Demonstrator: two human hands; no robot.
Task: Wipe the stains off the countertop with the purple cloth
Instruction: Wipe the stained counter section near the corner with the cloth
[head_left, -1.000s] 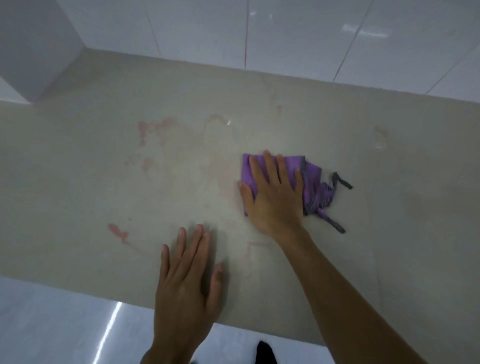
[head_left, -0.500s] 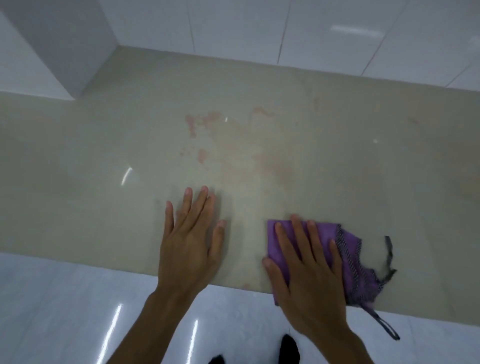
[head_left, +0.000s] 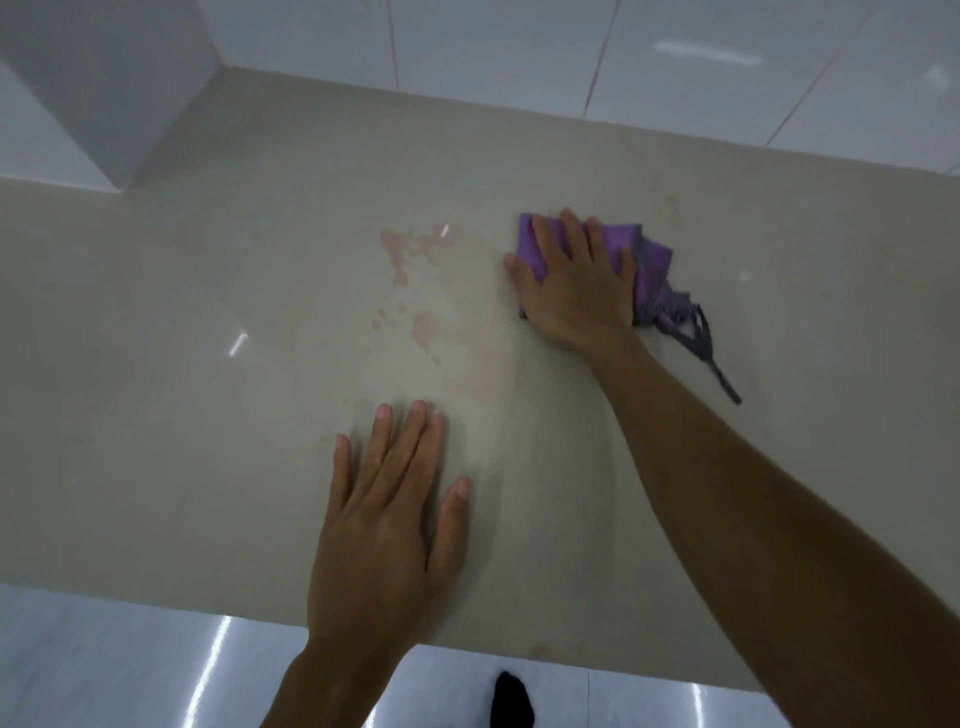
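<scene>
Seen from above, our right hand (head_left: 576, 288) pressed flat on the purple cloth (head_left: 652, 260), fingers spread over its folded top rather than gripping it, far out on the beige desk (head_left: 156, 415) and near the tiled wall (head_left: 519, 41). Grey edging and a loose grey strap (head_left: 706, 348) trailed from the cloth's right side across the surface. Our left hand (head_left: 389, 519) lay open and palm down near the front edge of the desk, grasping nothing, well apart from the cloth. Between the two hands, pink stains (head_left: 415, 280) showed in patches and speckles, the strongest just left of the cloth, with paler smears running down toward our left fingertips. One small pink spot (head_left: 540, 648) sat at the very front edge. A white block (head_left: 104, 78) stood at the back left corner. Below the desk edge we could see glossy white floor (head_left: 104, 665) and a dark foot (head_left: 513, 701).
</scene>
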